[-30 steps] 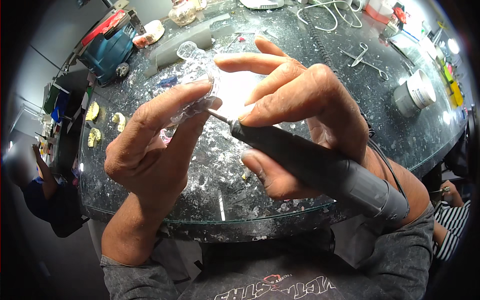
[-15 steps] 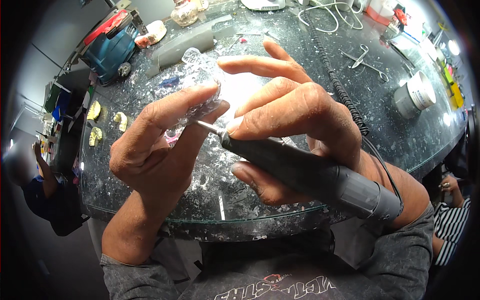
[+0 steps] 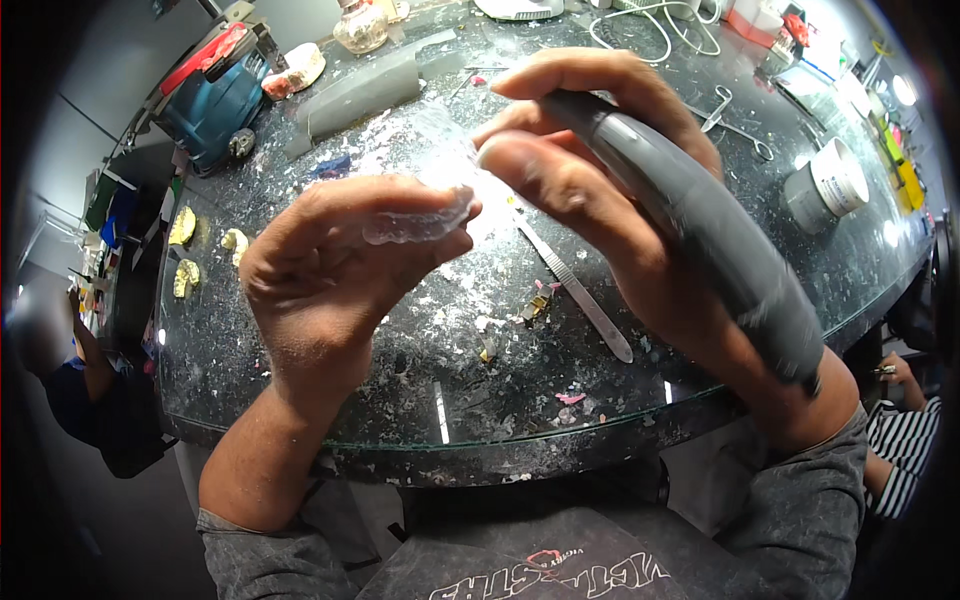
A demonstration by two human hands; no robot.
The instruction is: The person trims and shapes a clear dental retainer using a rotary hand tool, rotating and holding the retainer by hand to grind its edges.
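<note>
A clear plastic dental tray [image 3: 418, 226] with a scalloped edge is pinched between the thumb and fingers of my left hand [image 3: 320, 270]; its far part fades into the bright glare. My right hand [image 3: 620, 190] is closed round a dark grey rotary handpiece [image 3: 700, 220], which slants across it with its rear end over my forearm. The bur is out of sight behind the fingers. My right thumb and fingertips come close to the tray's far side; I cannot tell whether they touch it. Below, on the bench, lies a metal scalpel handle [image 3: 575, 290].
Several yellowish dental casts [image 3: 187, 279] lie at the left. Scissors [image 3: 722, 115] and a grey-and-white tub [image 3: 828, 188] stand or lie right. Behind are a curved grey sheet [image 3: 365, 97] and a blue device [image 3: 212, 110]. White debris covers the dark bench [image 3: 400, 400]. Other people are at both sides.
My right hand has lifted the handpiece away from the tray and swung it up and rightward, uncovering the scalpel handle. My left hand has turned the tray and moved slightly right.
</note>
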